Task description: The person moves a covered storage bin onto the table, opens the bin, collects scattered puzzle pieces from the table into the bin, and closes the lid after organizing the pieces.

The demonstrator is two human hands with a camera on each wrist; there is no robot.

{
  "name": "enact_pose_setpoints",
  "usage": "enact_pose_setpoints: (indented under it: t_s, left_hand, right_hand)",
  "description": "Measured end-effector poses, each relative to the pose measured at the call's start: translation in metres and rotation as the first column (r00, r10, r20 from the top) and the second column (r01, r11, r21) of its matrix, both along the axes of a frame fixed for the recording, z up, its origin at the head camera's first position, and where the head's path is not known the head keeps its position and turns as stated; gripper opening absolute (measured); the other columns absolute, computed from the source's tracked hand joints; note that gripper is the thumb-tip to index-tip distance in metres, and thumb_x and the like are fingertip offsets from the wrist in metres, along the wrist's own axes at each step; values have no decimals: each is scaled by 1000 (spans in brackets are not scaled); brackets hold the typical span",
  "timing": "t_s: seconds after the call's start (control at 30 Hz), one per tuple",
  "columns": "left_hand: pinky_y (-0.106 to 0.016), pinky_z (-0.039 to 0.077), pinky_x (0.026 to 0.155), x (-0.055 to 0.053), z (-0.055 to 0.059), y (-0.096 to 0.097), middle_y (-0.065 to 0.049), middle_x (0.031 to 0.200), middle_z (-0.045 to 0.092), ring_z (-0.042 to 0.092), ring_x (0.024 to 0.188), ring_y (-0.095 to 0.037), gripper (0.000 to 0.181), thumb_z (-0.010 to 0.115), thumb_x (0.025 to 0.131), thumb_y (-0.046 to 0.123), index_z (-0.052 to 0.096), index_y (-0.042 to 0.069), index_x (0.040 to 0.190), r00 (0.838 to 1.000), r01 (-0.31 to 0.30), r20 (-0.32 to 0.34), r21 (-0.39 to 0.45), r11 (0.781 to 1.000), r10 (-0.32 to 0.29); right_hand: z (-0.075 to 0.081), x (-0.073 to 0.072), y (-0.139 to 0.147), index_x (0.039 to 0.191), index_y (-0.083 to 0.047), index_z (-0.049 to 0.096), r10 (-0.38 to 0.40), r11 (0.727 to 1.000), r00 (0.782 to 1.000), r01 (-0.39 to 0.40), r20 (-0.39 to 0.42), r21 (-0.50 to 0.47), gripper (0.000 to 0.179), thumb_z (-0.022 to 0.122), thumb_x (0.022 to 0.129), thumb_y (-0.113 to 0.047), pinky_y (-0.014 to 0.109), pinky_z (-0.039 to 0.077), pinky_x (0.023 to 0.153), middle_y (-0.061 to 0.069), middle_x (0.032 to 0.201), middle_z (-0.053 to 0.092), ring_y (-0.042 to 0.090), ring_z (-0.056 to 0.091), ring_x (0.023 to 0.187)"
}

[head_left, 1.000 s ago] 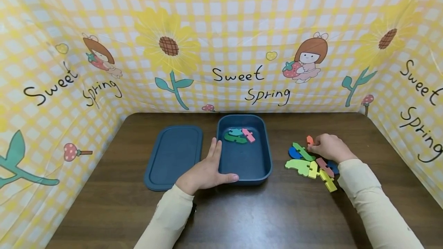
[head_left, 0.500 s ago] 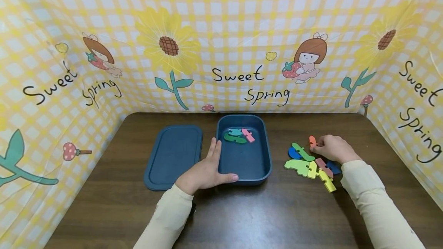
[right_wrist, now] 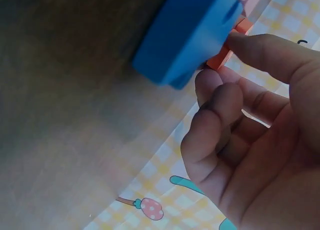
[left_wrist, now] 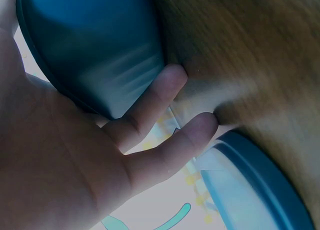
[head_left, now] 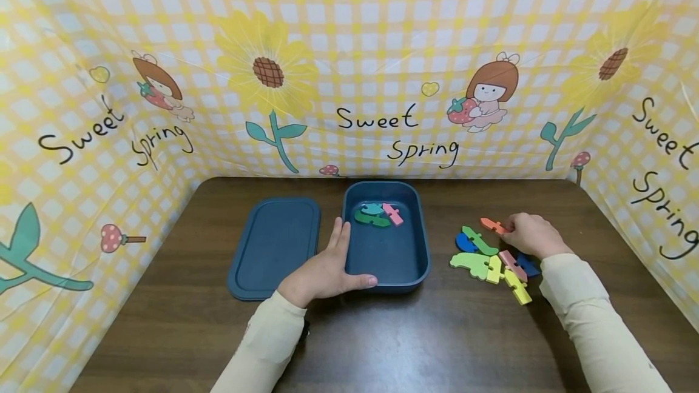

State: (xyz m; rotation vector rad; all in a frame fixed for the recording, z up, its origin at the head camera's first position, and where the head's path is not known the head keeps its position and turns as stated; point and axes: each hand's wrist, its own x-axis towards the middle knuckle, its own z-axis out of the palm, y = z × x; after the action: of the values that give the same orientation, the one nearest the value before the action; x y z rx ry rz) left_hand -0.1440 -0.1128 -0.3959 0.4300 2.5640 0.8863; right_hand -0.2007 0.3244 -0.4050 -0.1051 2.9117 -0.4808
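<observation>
My right hand pinches one end of an orange arrow-shaped puzzle piece, just behind the loose pieces. The right wrist view shows thumb and fingertips on the orange piece, with a blue piece large in front. My left hand rests against the left side of a dark blue box, its fingers straight and its thumb over the near rim. Inside the box lie a teal piece, a green piece and a pink piece.
Left of the box lies its flat blue lid. Right of it are several loose pieces: light green, green, blue, yellow and dusty pink. A checked cloth encloses the wooden table.
The orange piece has turned from nearly upright to lying lengthwise toward the left in my right hand, which has shifted slightly right. My left hand stays put on the box.
</observation>
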Motion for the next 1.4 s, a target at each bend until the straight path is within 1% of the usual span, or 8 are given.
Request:
enact_pose_setpoints:
  t_s: [0.23, 0.5, 0.63, 0.8, 1.03, 1.13, 1.27, 1.4]
  left_hand:
    - [-32, 52, 63, 1, 0, 1, 6, 164, -26, 58, 121, -39, 123, 72, 84, 66, -10, 19, 162, 1000, 4, 4, -4, 1000, -4]
    - [-31, 52, 62, -2, 0, 2, 0, 166, -24, 61, 116, -37, 121, 72, 86, 62, -9, 15, 163, 1000, 20, -14, -3, 1000, -20]
    - [-31, 52, 64, -1, 1, 2, 2, 165, -25, 61, 116, -37, 122, 72, 85, 63, -9, 15, 162, 1000, 19, -13, -8, 1000, -19]
    - [-31, 53, 65, 0, 2, 1, 4, 164, -26, 59, 120, -38, 122, 72, 85, 64, -9, 15, 162, 1000, 15, -10, -11, 1000, -15]
    - [-32, 52, 59, 1, 2, 1, 3, 165, -26, 62, 115, -38, 120, 73, 86, 60, -9, 16, 162, 1000, 9, -4, 1, 1000, -9]
    - [-32, 52, 60, 1, 2, 1, 4, 164, -26, 61, 116, -38, 120, 72, 86, 61, -9, 16, 163, 1000, 8, -4, -1, 1000, -8]
    - [-31, 53, 64, 1, 2, 1, 5, 164, -27, 60, 119, -38, 121, 72, 85, 63, -9, 16, 163, 1000, 8, -4, -9, 1000, -8]
    - [-32, 53, 65, 0, 3, 1, 6, 164, -27, 60, 118, -37, 121, 72, 85, 63, -9, 17, 162, 1000, 8, -3, -12, 1000, -8]
  right_hand:
    - [-1, 2, 1, 90, -2, 66, 9, 1000, 1000, -9, -9, -6, 15, 68, 94, -16, 39, 42, 61, 9, 79, 61, 26, 53, 69]
    - [-1, 2, 3, 88, -3, 65, 12, 1000, 998, -13, -56, -17, 12, 67, 94, -13, 39, 43, 59, 8, 78, 61, 25, 52, 66]
    - [0, 1, 1, 89, -2, 65, 10, 1000, 998, -12, -62, -22, 13, 67, 94, -14, 40, 44, 61, 9, 79, 61, 25, 53, 68]
    - [4, 1, -1, 93, 0, 64, 5, 999, 998, -8, -61, -47, 15, 68, 95, -15, 39, 44, 60, 11, 82, 62, 25, 53, 67]
    - [9, 0, -7, 97, 3, 63, 5, 998, 995, -12, -96, -65, 18, 69, 93, -14, 36, 43, 58, 11, 82, 62, 24, 52, 65]
    - [12, 1, -11, 100, 3, 62, 11, 997, 995, -18, -103, -69, 20, 69, 93, -14, 37, 44, 58, 11, 82, 62, 23, 52, 65]
    - [15, 1, -16, 104, 5, 62, 20, 995, 993, -31, -118, -93, 21, 68, 94, -13, 37, 44, 58, 10, 83, 63, 22, 52, 65]
    - [20, 2, -21, 105, 4, 61, 24, 993, 989, -40, -143, -111, 21, 69, 94, -12, 36, 44, 59, 11, 85, 64, 22, 52, 65]
